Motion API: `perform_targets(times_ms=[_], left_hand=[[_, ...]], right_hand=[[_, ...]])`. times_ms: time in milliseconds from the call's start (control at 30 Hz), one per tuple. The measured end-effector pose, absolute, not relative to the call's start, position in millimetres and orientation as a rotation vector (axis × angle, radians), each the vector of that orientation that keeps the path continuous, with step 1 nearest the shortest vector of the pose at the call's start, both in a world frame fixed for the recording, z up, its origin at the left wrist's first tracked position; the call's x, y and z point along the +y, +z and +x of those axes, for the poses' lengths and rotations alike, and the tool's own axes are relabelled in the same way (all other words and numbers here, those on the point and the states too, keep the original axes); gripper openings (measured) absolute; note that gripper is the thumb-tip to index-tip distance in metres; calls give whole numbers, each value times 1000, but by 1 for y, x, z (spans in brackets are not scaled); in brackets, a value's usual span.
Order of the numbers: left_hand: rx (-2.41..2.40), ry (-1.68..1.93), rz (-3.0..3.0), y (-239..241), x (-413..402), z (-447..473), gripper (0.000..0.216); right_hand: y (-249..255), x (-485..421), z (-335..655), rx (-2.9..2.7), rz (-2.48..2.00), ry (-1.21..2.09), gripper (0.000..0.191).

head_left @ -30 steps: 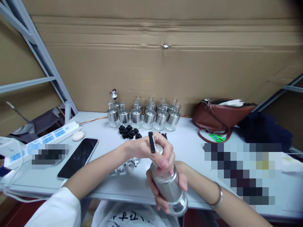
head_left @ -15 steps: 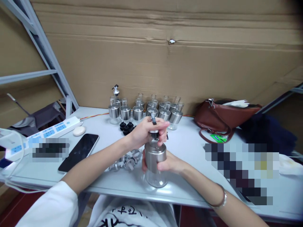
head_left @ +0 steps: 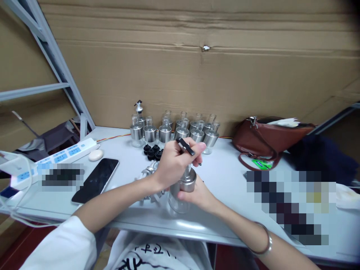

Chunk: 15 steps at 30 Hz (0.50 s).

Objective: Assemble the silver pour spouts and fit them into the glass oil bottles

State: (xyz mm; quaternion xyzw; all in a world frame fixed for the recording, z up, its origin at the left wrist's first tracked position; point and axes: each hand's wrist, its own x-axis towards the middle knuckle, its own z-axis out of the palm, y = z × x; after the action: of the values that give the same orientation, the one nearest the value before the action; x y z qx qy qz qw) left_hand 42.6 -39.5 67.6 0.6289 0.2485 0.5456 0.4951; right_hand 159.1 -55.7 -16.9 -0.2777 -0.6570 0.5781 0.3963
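1. At the centre of the work was a glass-and-metal bottle (head_left: 189, 180), slightly tilted and held above the near part of the grey-white table (head_left: 225, 180); we could not tell whether its base touched the surface.
2. Our right hand (head_left: 201, 195) gripped the bottle around its body, thumb across the front.
3. Our left hand (head_left: 173, 163) closed over the neck, gripping a pourer top whose black lever (head_left: 185, 146) showed above the fingers; the joint beneath was hidden from us.
4. By our reading, the step in hand was seating that top in the neck. The next move called for a steady right-hand hold while the left pressed or turned the top fully home, keeping it in line with the neck.
5. Just beyond our left wrist lay silvery fittings (head_left: 150, 172), partly covered by the arm, with black stoppers (head_left: 151, 153) clustered behind them.
6. Farther back, open-necked bottles (head_left: 165, 134) stood in rows, and near their left end one finished bottle (head_left: 138, 108) wore its pourer.
7. At our left lay a phone (head_left: 95, 180) and a power strip (head_left: 63, 155); at our right, a brown bag (head_left: 267, 138) sat before the cardboard (head_left: 140, 67).
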Motion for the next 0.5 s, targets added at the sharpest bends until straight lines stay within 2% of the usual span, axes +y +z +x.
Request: perform_targets(times_ms=[133, 267, 367, 500], left_hand=[[635, 1393, 1639, 66, -45, 44, 35], [630, 1432, 1692, 69, -45, 44, 33], [577, 1302, 1614, 72, -38, 41, 37], [445, 1067, 1419, 69, -20, 36, 38]], right_hand=[[-19, -60, 157, -1602, -849, 1296, 42], [-15, -64, 158, -1571, -854, 1321, 38], [-11, -65, 161, -1590, -719, 1539, 38], [-17, -62, 167, -1424, -420, 2052, 46]])
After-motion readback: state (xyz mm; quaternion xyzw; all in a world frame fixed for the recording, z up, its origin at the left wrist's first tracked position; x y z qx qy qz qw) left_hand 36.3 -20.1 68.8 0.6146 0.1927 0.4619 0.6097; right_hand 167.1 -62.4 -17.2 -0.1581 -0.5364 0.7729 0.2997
